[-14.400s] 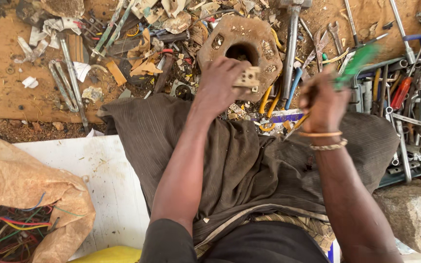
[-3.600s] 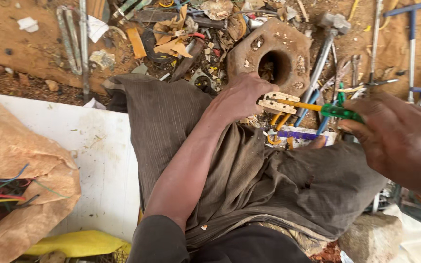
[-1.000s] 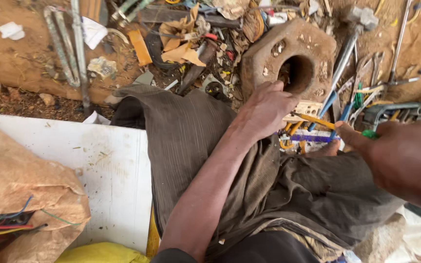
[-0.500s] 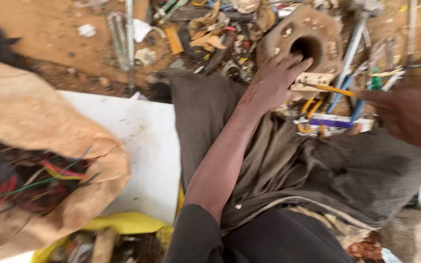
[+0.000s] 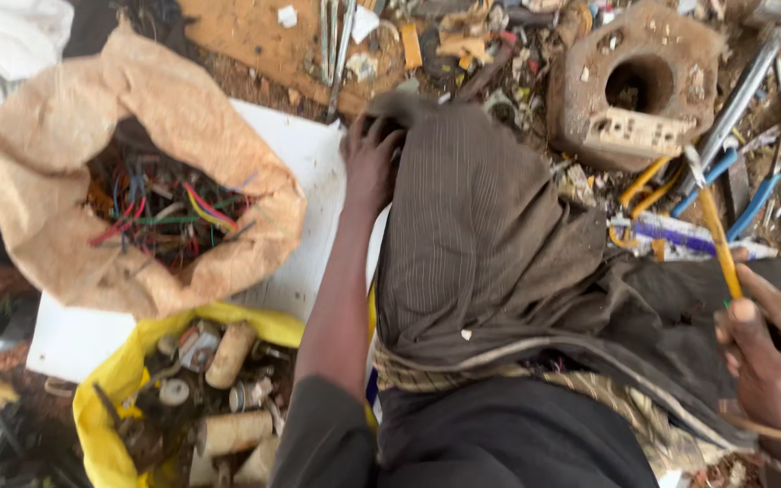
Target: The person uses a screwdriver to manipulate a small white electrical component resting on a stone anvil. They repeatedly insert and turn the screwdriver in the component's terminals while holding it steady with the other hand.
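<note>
A: Fingers first. Right?

B: Right fingers [image 5: 745,318] are curled tight round the lower end of a thin yellow-shafted screwdriver [image 5: 719,244]. Its metal tip points up and away. The right hand [image 5: 775,361] sits low at the right edge over the lap, with a thin bangle at the wrist.

A: Left?

B: Left fingers [image 5: 381,136] are bent and a bit spread, lying on the fold of the brown striped trouser cloth [image 5: 490,226] at the raised knee. Can't tell if they pinch the cloth or only rest on it. The left hand [image 5: 368,163] holds no loose item.

A: Where's the work piece?

B: A beige plastic socket plate [image 5: 636,134] lies on the front of a rusty square metal block with a round hole [image 5: 589,81], on the ground past the knee. It's well apart from both hands. The screwdriver tip is near it, not touching.

A: Progress?

B: My read is that the tool is picked up and ready but isn't applied to anything. The plate looks to be in one piece, so whatever gets done to it is mostly left. Screws are too small to tell.

A: Further out?

B: A white flat board [image 5: 305,172] is just beside the left hand. On it is a crumpled brown paper sack [image 5: 65,117] full of tangled coloured wires [image 5: 174,208]. Below that, a yellow plastic bag [image 5: 115,380] holds pale cylinders and small parts. A steel-handled hammer [image 5: 743,86] and blue-handled pliers [image 5: 752,203] lie in the scrap to the right of the block.
</note>
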`<state>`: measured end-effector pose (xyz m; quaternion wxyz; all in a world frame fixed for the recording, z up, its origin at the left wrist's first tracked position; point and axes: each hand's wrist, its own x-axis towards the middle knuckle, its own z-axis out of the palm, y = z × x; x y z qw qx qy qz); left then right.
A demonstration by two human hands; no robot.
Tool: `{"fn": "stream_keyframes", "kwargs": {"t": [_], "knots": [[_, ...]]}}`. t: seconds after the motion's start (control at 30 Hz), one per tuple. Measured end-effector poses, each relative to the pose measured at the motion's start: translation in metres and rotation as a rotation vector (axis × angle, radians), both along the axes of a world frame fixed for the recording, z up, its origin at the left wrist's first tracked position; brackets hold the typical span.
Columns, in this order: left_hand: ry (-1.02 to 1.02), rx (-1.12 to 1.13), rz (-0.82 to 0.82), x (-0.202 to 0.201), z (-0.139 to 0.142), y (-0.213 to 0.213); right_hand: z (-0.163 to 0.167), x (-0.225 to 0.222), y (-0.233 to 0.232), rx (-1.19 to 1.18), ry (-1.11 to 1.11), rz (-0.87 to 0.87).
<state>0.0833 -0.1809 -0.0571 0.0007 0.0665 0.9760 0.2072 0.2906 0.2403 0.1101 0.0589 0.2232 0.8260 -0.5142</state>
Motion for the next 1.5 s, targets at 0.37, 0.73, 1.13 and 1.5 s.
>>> {"fn": "stream_keyframes", "kwargs": {"t": [0.37,0.73,1.13,1.5], "knots": [[-0.178,0.652,0.275,0.002,0.028,0.021,0.01,0.011,0.009,-0.013,0.024,-0.005],[-0.239,0.836,0.183,-0.014,0.015,0.002,-0.002,0.024,-0.015,-0.167,0.222,-0.088],[-0.741,0.096,0.217,0.087,0.011,-0.018,-0.007,-0.006,-0.002,0.169,0.139,0.063],[-0.039,0.243,-0.421,-0.063,0.065,0.163,0.001,-0.053,-0.048,0.741,0.072,0.348]]}}
